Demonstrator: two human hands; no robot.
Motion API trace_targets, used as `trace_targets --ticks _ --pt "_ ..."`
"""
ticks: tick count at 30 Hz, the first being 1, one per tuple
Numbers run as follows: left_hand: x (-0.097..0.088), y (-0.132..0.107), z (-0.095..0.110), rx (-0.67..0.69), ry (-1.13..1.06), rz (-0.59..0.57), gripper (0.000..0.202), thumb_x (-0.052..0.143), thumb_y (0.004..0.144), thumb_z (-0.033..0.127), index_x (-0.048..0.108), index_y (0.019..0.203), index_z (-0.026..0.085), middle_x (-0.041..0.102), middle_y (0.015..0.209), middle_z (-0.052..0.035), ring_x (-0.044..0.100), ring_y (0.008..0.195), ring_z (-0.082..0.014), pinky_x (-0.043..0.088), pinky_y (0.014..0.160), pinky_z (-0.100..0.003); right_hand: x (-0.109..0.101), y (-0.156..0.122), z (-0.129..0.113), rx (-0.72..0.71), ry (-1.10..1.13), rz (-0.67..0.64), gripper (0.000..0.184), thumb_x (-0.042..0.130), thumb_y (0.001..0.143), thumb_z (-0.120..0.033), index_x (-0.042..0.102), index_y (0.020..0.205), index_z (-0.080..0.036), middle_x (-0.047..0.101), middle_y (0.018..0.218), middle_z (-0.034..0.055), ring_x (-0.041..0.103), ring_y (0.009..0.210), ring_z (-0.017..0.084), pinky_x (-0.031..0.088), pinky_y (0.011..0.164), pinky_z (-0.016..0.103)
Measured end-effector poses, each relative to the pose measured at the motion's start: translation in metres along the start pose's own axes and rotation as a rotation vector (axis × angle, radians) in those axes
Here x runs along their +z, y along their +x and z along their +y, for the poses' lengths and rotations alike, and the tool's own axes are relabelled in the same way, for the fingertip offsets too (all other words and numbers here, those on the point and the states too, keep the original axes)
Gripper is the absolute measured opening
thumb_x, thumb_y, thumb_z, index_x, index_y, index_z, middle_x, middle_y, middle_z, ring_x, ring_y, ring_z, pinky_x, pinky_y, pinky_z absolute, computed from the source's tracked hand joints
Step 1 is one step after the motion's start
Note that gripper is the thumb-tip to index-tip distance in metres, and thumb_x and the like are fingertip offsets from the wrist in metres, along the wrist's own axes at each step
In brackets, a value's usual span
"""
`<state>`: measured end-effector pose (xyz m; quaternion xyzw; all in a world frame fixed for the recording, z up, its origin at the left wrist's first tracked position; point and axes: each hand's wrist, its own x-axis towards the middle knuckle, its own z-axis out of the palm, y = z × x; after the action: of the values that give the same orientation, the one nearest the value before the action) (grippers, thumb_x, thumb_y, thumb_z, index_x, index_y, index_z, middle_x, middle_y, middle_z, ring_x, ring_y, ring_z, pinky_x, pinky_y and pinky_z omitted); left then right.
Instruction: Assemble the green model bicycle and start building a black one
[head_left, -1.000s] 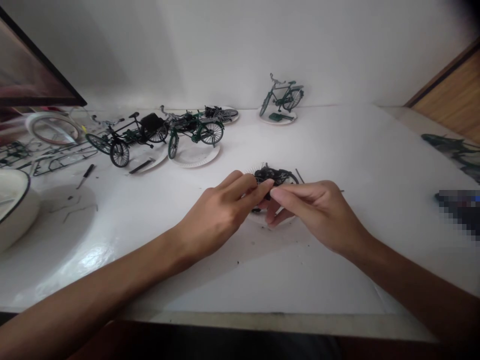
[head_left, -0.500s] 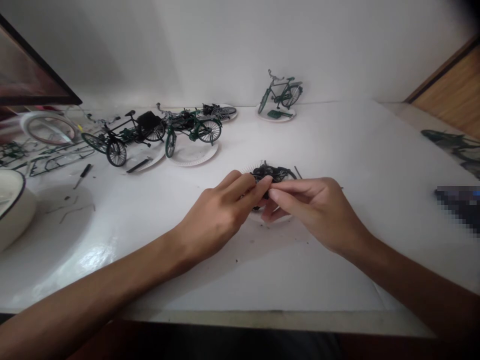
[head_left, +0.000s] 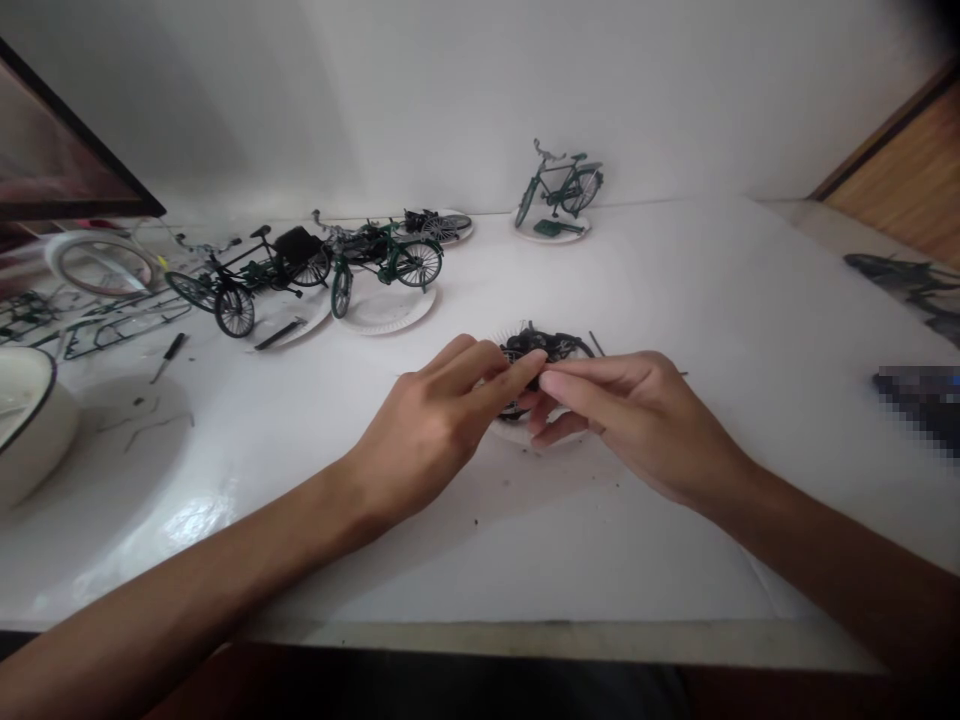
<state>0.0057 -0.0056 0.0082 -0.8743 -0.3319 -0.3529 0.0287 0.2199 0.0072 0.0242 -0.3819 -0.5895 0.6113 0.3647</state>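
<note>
A black model bicycle [head_left: 236,285] and a green model bicycle [head_left: 382,262] stand far back on the white worktop [head_left: 660,540]; nearer, the left hand [head_left: 427,430] grips a small black bicycle assembly [head_left: 536,345] over a paper plate [head_left: 514,432], the right hand [head_left: 637,420] pinching it narrowly

Model bicycles [head_left: 379,250] on paper plates [head_left: 386,314], screwdriver [head_left: 175,346] (black-handled), white bowl [head_left: 30,460]

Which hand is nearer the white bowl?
Left. The left hand lies to the right of the bowl, and the right hand lies farther right, beyond the left hand.
</note>
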Motion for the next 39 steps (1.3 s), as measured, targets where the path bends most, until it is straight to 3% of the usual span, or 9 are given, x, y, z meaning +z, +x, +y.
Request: trace_targets --ticks 20,27,39 --pt "-0.003 0.003 0.004 0.031 0.065 -0.038 0.041 0.052 0.096 0.001 0.055 0.136 0.011 0.067 0.1 -0.0088 0.059 0.09 -0.0182 0.057 0.071 -0.031 -0.001 0.001 -0.002 -0.044 -0.052 -0.006 0.015 0.068 0.093 -0.032 0.082 0.097 -0.028 0.076 0.086 0.0002 0.074 0.072 0.015 0.068 0.067 0.031" --pt "-0.003 0.004 0.007 0.047 0.172 -0.039 0.036 0.053 0.097 0.003 0.057 0.131 0.01 0.069 0.097 -0.0082 0.062 0.088 -0.0189 0.052 0.061 -0.027 0.001 0.002 0.001 0.012 -0.025 0.036 0.014 0.073 0.089 -0.033 0.082 0.099 -0.03 0.076 0.085 0.001 0.072 0.071 0.015 0.067 0.068 0.032" --pt "-0.003 0.004 0.011 0.054 0.253 -0.11 0.034 0.046 0.101 0.007 0.052 0.134 0.01 0.067 0.097 -0.0078 0.059 0.087 -0.0184 0.048 0.054 -0.025 -0.004 0.004 0.003 0.121 0.075 -0.028 0.015 0.075 0.086 -0.032 0.081 0.095 -0.022 0.074 0.085 0.0024 0.071 0.076 0.015 0.066 0.074 0.031"
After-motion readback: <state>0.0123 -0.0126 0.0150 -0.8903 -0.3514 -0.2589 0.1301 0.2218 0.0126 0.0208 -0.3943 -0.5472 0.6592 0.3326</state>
